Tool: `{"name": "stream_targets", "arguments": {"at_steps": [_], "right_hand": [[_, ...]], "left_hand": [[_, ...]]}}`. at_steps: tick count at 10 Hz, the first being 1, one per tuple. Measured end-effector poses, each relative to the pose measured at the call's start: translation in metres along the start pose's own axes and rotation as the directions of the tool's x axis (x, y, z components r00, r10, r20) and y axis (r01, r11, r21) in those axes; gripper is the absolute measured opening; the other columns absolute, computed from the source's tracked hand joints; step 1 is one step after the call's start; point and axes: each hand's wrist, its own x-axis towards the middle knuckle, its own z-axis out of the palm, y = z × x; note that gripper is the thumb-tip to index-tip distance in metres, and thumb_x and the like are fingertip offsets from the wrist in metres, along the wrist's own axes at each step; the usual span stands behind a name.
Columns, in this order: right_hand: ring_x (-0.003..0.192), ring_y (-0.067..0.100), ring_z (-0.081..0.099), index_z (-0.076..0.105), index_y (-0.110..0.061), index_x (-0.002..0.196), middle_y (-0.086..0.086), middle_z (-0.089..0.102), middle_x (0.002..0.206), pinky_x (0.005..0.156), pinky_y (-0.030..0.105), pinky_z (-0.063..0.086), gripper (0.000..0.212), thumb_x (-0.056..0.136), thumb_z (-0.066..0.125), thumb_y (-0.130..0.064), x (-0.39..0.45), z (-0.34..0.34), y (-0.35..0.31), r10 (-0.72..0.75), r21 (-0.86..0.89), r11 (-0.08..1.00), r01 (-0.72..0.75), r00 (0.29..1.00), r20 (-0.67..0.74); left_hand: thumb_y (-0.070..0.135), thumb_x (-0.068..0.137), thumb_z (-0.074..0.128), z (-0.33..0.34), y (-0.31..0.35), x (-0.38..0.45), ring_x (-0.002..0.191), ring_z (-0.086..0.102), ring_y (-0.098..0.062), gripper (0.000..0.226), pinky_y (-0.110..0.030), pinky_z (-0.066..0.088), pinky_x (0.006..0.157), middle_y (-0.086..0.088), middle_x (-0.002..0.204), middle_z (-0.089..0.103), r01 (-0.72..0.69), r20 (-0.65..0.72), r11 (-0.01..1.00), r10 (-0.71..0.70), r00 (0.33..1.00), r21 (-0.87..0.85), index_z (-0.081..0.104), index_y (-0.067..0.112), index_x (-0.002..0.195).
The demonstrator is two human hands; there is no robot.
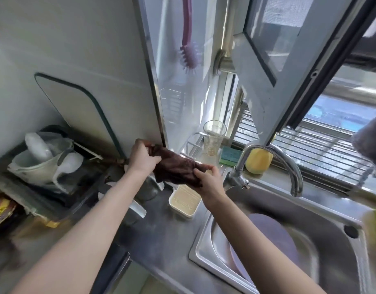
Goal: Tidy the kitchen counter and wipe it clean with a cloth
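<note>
A: Hands, quick?
B: 2 in view. Left hand [143, 156] grips one end of the cloth [174, 168], fingers curled round it. Right hand [207, 178] pinches the other end, thumb on top.

A: Cloth count & place?
B: 1 dark brown cloth, bunched, stretched betw. both hands, held in the air above the steel surface [161, 225]. Not touching it.

A: Under the hands?
B: 1 cream tray [183, 202] just below the right hand, flat on the surface. 1 dark cup-like thing below the left wrist, too blurred to name.

A: Right of the right hand?
B: 1 tap [274, 164], curved spout over 1 sink [322, 211]. 1 purple round item [274, 236] lies in the basin, plate or lid, can't tell.

A: Beyond the hands?
B: 1 clear glass [213, 137], upright on the ledge. Beside it 1 green sponge [230, 155], then 1 yellow sponge [258, 161] behind the tap. 1 pink brush [189, 47] hangs on the wall well above.

A: Left of the left hand?
B: 1 dish rack [55, 187] w/ white bowls piled in; count unclear, they overlap. 1 glass board [76, 111] leans on the wall behind it.
</note>
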Motion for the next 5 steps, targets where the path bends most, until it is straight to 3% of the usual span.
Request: {"name": "stream_targets", "arguments": {"at_steps": [1, 2, 3, 4, 5], "right_hand": [[0.090, 0.027, 0.060, 0.045, -0.009, 0.106, 0.018, 0.053, 0.113, 0.061, 0.036, 0.058, 0.022, 0.089, 0.052, 0.003, 0.005, -0.003, 0.003, 0.021, -0.043, 0.999, -0.022, 1.000, -0.022], [0.090, 0.024, 0.058, 0.047, -0.010, 0.105, 0.019, 0.052, 0.119, 0.065, 0.033, 0.056, 0.020, 0.089, 0.051, 0.000, 0.009, -0.005, 0.006, -0.020, -0.137, 0.990, 0.010, 0.997, -0.070], [0.094, 0.025, 0.059, 0.049, -0.016, 0.096, 0.019, 0.055, 0.118, 0.076, 0.036, 0.053, 0.016, 0.087, 0.056, -0.005, 0.008, -0.005, 0.008, -0.082, -0.248, 0.967, 0.058, 0.993, -0.089], [0.090, 0.018, 0.060, 0.050, -0.012, 0.105, 0.013, 0.058, 0.110, 0.073, 0.027, 0.051, 0.019, 0.088, 0.057, -0.010, 0.005, -0.008, 0.008, -0.113, -0.240, 0.966, 0.097, 0.992, -0.054], [0.092, 0.010, 0.056, 0.045, -0.012, 0.123, 0.001, 0.054, 0.109, 0.072, 0.019, 0.043, 0.036, 0.091, 0.058, -0.020, -0.012, -0.016, -0.001, -0.143, -0.301, 0.944, 0.132, 0.990, -0.012]], "left_hand": [[0.010, 0.075, 0.072, 0.009, -0.005, -0.002, 0.110, 0.052, -0.031, 0.047, -0.033, 0.040, 0.095, -0.018, 0.121, 0.052, 0.033, -0.010, 0.998, -0.032, 0.999, 0.054, 0.045, 0.003, 0.113], [0.015, 0.079, 0.069, 0.016, -0.007, -0.004, 0.110, 0.053, -0.031, 0.040, -0.028, 0.038, 0.086, -0.016, 0.120, 0.056, 0.049, 0.055, 0.992, -0.055, 0.997, 0.113, 0.051, 0.001, 0.113], [0.021, 0.084, 0.064, 0.016, -0.009, -0.004, 0.109, 0.056, -0.029, 0.033, -0.029, 0.040, 0.086, -0.014, 0.117, 0.063, 0.083, 0.142, 0.985, -0.104, 0.984, 0.148, 0.059, 0.002, 0.112], [0.021, 0.086, 0.061, 0.017, -0.010, -0.005, 0.115, 0.053, -0.031, 0.039, -0.032, 0.040, 0.092, -0.013, 0.124, 0.059, 0.052, 0.122, 0.985, -0.073, 0.990, 0.164, 0.056, 0.002, 0.120], [0.023, 0.087, 0.059, 0.009, -0.003, -0.014, 0.122, 0.046, -0.031, 0.046, -0.034, 0.037, 0.097, -0.015, 0.134, 0.049, 0.009, 0.060, 0.980, -0.021, 0.998, 0.199, 0.048, 0.006, 0.129]]}}
